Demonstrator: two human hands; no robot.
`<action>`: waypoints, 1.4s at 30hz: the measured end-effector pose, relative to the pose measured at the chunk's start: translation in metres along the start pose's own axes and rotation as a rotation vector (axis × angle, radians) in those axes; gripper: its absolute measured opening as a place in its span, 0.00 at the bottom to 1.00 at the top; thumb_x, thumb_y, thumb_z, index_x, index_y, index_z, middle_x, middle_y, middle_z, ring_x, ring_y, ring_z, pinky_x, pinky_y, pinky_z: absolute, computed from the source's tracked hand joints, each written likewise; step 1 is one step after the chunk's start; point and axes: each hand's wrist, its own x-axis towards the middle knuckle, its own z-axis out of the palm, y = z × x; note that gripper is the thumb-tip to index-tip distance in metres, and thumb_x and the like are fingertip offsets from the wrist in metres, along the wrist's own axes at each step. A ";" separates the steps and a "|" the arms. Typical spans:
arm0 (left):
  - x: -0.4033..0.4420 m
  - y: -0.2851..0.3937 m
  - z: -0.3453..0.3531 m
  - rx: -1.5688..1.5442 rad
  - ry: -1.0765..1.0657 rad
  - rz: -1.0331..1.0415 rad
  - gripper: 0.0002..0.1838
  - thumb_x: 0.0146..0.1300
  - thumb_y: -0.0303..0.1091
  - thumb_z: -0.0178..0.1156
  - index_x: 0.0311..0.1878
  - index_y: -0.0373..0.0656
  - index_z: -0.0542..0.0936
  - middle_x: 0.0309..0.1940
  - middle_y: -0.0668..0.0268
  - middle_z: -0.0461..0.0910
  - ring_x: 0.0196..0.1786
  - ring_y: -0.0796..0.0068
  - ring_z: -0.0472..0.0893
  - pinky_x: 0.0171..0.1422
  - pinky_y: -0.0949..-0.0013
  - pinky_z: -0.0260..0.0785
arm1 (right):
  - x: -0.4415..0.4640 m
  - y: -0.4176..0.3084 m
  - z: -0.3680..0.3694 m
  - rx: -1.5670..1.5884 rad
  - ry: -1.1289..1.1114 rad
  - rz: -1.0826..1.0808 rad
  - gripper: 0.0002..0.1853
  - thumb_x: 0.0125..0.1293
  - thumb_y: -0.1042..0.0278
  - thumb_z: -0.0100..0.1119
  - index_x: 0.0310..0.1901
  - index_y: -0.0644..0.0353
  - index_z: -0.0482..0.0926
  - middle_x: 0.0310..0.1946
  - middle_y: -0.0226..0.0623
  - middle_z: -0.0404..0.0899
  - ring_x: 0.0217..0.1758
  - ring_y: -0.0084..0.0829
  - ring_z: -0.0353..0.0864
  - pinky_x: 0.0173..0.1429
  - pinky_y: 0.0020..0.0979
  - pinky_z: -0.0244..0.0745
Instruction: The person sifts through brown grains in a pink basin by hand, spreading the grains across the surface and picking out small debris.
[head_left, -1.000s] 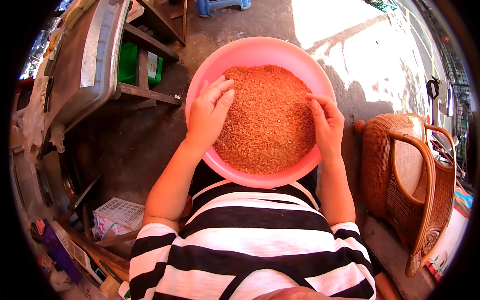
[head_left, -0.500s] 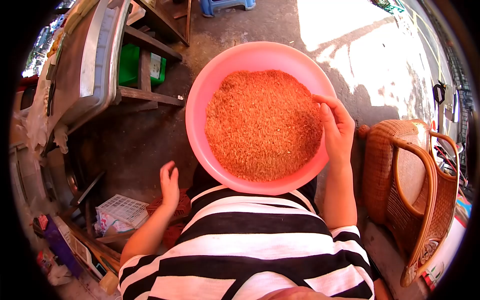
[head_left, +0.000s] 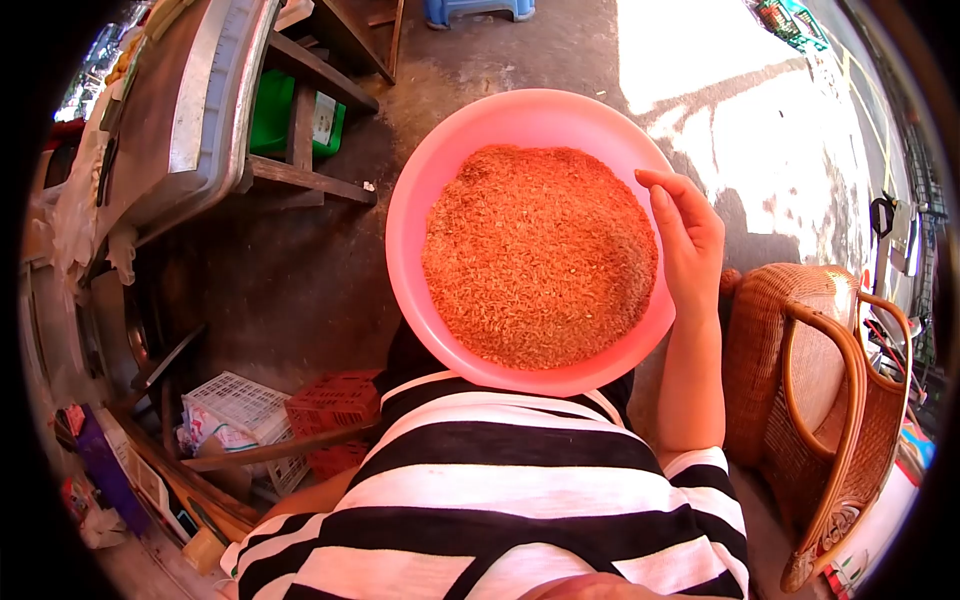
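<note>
In the head view, a pink basin (head_left: 407, 235) of reddish grain (head_left: 540, 260) sits mid-frame. At its upper-right rim, the right hand (head_left: 692, 238) has a narrow grip, contents unclear; the left hand's, out of frame, cannot be told.

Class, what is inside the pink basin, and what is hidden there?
Reddish grains lie in the basin, bare wall showing around them. They cover the bottom, so anything buried is unseen. The right hand covers part of the basin's right side.
</note>
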 end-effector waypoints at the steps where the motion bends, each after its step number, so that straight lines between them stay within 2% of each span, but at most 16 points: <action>1: -0.003 0.011 -0.015 -0.030 0.049 0.055 0.17 0.70 0.41 0.52 0.52 0.38 0.79 0.45 0.60 0.81 0.48 0.70 0.78 0.53 0.66 0.69 | 0.005 -0.001 0.002 -0.016 -0.029 0.006 0.11 0.72 0.68 0.56 0.48 0.65 0.81 0.43 0.31 0.82 0.48 0.20 0.77 0.55 0.23 0.69; 5: -0.017 0.056 -0.077 -0.148 0.254 0.282 0.16 0.70 0.40 0.53 0.50 0.38 0.79 0.43 0.61 0.81 0.46 0.71 0.77 0.51 0.67 0.69 | 0.022 -0.013 0.015 -0.078 -0.161 0.096 0.12 0.71 0.66 0.57 0.49 0.64 0.81 0.43 0.33 0.83 0.48 0.22 0.79 0.53 0.26 0.71; 9: -0.029 0.091 -0.122 -0.217 0.396 0.441 0.14 0.70 0.39 0.53 0.49 0.39 0.79 0.41 0.62 0.81 0.44 0.72 0.77 0.49 0.67 0.69 | 0.037 -0.015 0.036 -0.235 -0.335 -0.008 0.13 0.70 0.64 0.57 0.49 0.64 0.80 0.45 0.41 0.82 0.48 0.34 0.81 0.53 0.33 0.74; 11: -0.032 0.100 -0.136 -0.237 0.438 0.485 0.14 0.69 0.38 0.53 0.48 0.39 0.80 0.41 0.62 0.81 0.43 0.73 0.77 0.48 0.68 0.69 | 0.045 -0.019 0.051 -0.351 -0.473 -0.064 0.14 0.69 0.63 0.56 0.49 0.63 0.80 0.46 0.45 0.81 0.49 0.41 0.80 0.55 0.37 0.73; 14: -0.032 0.101 -0.146 -0.257 0.483 0.514 0.13 0.69 0.38 0.54 0.47 0.39 0.80 0.39 0.63 0.81 0.41 0.73 0.77 0.46 0.68 0.69 | 0.059 -0.003 0.082 -0.482 -0.609 -0.312 0.15 0.69 0.63 0.54 0.52 0.61 0.79 0.46 0.46 0.80 0.52 0.47 0.78 0.59 0.42 0.71; 17: -0.027 0.094 -0.149 -0.278 0.506 0.505 0.12 0.69 0.37 0.54 0.46 0.39 0.80 0.38 0.64 0.81 0.40 0.74 0.77 0.44 0.69 0.69 | 0.081 0.021 0.118 -0.570 -0.822 -0.284 0.16 0.70 0.59 0.52 0.53 0.56 0.79 0.48 0.45 0.79 0.55 0.47 0.76 0.62 0.45 0.68; 21: -0.016 0.060 -0.140 -0.268 0.499 0.396 0.11 0.68 0.36 0.54 0.44 0.40 0.80 0.36 0.65 0.80 0.38 0.75 0.77 0.42 0.69 0.69 | 0.070 0.047 0.145 -0.745 -0.876 -0.376 0.17 0.68 0.52 0.52 0.51 0.49 0.81 0.54 0.39 0.76 0.63 0.46 0.70 0.65 0.51 0.64; 24: 0.002 0.011 -0.116 -0.214 0.426 0.220 0.10 0.68 0.35 0.55 0.43 0.40 0.81 0.34 0.66 0.80 0.36 0.76 0.76 0.41 0.70 0.69 | 0.065 0.033 0.144 -0.766 -1.047 -0.290 0.17 0.67 0.48 0.53 0.49 0.46 0.82 0.56 0.34 0.75 0.66 0.45 0.65 0.66 0.53 0.60; 27: 0.022 -0.052 -0.065 -0.108 0.230 -0.030 0.09 0.68 0.35 0.55 0.42 0.40 0.81 0.33 0.67 0.80 0.35 0.77 0.76 0.39 0.70 0.68 | 0.053 -0.001 0.126 -0.767 -1.111 -0.299 0.15 0.68 0.53 0.53 0.47 0.49 0.83 0.53 0.35 0.76 0.60 0.42 0.68 0.66 0.44 0.63; 32: 0.046 -0.110 0.056 0.032 -0.240 -0.337 0.08 0.67 0.33 0.56 0.40 0.40 0.81 0.31 0.68 0.80 0.32 0.78 0.76 0.36 0.71 0.68 | 0.035 -0.033 0.077 -0.536 -1.118 -0.281 0.11 0.62 0.65 0.62 0.45 0.56 0.83 0.47 0.38 0.79 0.57 0.41 0.72 0.65 0.42 0.65; 35: 0.070 -0.056 0.126 0.255 -0.314 0.004 0.08 0.67 0.33 0.56 0.39 0.41 0.82 0.29 0.69 0.80 0.31 0.79 0.76 0.35 0.72 0.68 | 0.022 -0.036 0.046 -0.326 -1.043 -0.222 0.12 0.60 0.71 0.64 0.46 0.61 0.82 0.47 0.40 0.81 0.57 0.42 0.75 0.66 0.41 0.66; 36: 0.063 -0.010 0.152 0.476 -0.229 0.207 0.07 0.66 0.28 0.56 0.43 0.37 0.81 0.35 0.67 0.81 0.38 0.76 0.79 0.44 0.72 0.72 | 0.019 -0.037 0.036 -0.255 -1.011 -0.197 0.12 0.60 0.73 0.64 0.46 0.62 0.82 0.48 0.40 0.81 0.57 0.42 0.76 0.66 0.41 0.66; 37: 0.055 0.024 0.175 0.514 -0.217 0.549 0.09 0.67 0.29 0.56 0.45 0.36 0.80 0.38 0.68 0.80 0.42 0.79 0.77 0.50 0.75 0.69 | 0.016 -0.037 0.026 -0.213 -0.953 -0.169 0.12 0.60 0.73 0.64 0.46 0.63 0.82 0.48 0.41 0.82 0.55 0.41 0.77 0.65 0.40 0.68; 38: 0.038 0.060 0.199 0.451 -0.192 0.696 0.09 0.68 0.28 0.55 0.46 0.35 0.80 0.40 0.68 0.80 0.45 0.80 0.77 0.54 0.77 0.67 | 0.014 -0.036 0.016 -0.169 -0.894 -0.144 0.12 0.61 0.73 0.64 0.46 0.65 0.82 0.47 0.42 0.82 0.54 0.40 0.79 0.63 0.40 0.69; 40: 0.011 0.110 0.236 0.274 -0.203 0.932 0.07 0.67 0.26 0.56 0.46 0.36 0.79 0.41 0.67 0.80 0.44 0.79 0.77 0.52 0.74 0.69 | 0.012 -0.037 0.012 -0.118 -0.735 -0.042 0.12 0.62 0.73 0.63 0.46 0.66 0.82 0.47 0.44 0.83 0.52 0.38 0.80 0.61 0.38 0.72; 42: -0.009 0.136 0.259 0.203 -0.273 1.055 0.08 0.67 0.25 0.57 0.47 0.38 0.79 0.47 0.66 0.77 0.49 0.77 0.76 0.55 0.74 0.67 | 0.011 -0.039 0.016 -0.107 -0.533 0.107 0.12 0.63 0.71 0.63 0.47 0.67 0.81 0.46 0.43 0.83 0.53 0.35 0.80 0.60 0.34 0.73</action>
